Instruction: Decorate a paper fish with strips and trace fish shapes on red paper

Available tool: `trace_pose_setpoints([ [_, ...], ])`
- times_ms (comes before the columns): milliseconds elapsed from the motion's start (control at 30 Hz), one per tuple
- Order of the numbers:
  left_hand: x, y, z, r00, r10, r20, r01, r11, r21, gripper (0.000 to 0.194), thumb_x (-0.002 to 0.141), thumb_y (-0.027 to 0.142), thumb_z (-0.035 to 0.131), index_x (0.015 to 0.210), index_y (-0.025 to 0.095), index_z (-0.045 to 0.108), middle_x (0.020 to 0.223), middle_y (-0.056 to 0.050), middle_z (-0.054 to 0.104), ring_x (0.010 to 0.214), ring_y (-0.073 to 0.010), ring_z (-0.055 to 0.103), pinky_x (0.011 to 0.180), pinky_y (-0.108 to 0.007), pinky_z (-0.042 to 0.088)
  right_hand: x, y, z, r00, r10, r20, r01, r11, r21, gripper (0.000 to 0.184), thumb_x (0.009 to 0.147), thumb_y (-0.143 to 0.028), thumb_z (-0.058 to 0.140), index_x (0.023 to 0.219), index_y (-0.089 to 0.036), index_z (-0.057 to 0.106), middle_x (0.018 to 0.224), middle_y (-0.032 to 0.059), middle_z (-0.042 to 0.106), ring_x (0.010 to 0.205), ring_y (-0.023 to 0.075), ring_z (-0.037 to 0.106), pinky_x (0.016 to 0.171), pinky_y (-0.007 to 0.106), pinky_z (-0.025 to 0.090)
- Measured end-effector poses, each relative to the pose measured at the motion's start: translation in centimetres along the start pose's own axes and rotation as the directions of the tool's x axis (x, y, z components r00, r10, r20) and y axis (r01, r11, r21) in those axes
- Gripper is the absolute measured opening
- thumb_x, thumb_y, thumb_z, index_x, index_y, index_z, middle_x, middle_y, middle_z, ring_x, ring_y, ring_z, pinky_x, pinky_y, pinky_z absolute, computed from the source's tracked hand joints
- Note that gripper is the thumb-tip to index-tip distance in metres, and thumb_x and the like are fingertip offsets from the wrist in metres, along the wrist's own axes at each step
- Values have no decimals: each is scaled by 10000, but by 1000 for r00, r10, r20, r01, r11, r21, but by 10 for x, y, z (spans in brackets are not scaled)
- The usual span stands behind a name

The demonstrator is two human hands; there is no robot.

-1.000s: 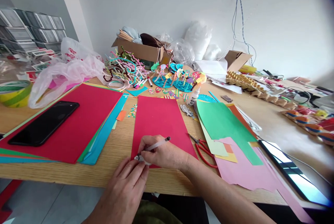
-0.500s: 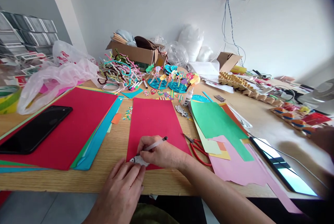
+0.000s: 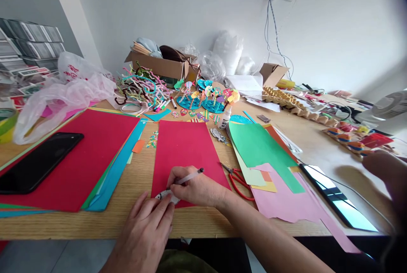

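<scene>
My right hand is closed round a white pen with a black tip, which points up and right. It rests on the near edge of a red paper sheet. Under the pen lies a small grey-and-white paper fish cutout. My left hand lies beside it with fingers stretched flat, fingertips pressing on the cutout at the table's front edge.
Red-handled scissors lie right of the red sheet, beside green paper and pink paper. A black phone rests on a stack of coloured sheets at left. A tablet lies at right, where another person's blurred hand shows.
The view has swung a little, so the table slid left. Another person's hand has come in at the right edge. My own hands stay on the cutout.
</scene>
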State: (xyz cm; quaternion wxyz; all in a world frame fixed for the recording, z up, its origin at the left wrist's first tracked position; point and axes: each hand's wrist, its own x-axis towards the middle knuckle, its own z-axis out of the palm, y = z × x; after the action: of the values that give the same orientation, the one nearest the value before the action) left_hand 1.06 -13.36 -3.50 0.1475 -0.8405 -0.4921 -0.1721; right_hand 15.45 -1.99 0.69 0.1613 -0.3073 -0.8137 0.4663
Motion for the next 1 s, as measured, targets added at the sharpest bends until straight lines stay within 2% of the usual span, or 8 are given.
trace_pose_setpoints([
  [367, 2, -2, -2, 1000, 25, 14, -25, 1000, 13, 310, 875, 176, 364, 1029, 194, 632, 1091, -27, 664, 929, -193, 583, 949, -397, 296, -3, 1, -1, 999, 35, -22, -35, 999, 7, 151, 665, -36, 502, 708, -150, 592, 631, -35, 562, 548, 73, 498, 480, 137, 363],
  [800, 1, -4, 2, 999, 25, 23, -25, 1000, -2, 307, 845, 155, 379, 1037, 198, 616, 1092, -24, 651, 938, -192, 579, 950, -388, 317, -7, 0, -2, 999, 21, -41, -22, 999, -36, 158, 662, -25, 503, 705, -150, 590, 612, -36, 557, 540, 73, 498, 484, 138, 360],
  [1000, 1, -1, 6, 999, -17, -39, 16, 1000, -15, 314, 882, 185, 365, 1099, 198, 592, 1077, -17, 658, 923, -196, 574, 939, -388, 324, -8, 1, -2, 998, 26, -52, -29, 998, -58, 160, 660, -25, 510, 709, -151, 595, 601, -42, 555, 535, 71, 491, 477, 135, 351],
])
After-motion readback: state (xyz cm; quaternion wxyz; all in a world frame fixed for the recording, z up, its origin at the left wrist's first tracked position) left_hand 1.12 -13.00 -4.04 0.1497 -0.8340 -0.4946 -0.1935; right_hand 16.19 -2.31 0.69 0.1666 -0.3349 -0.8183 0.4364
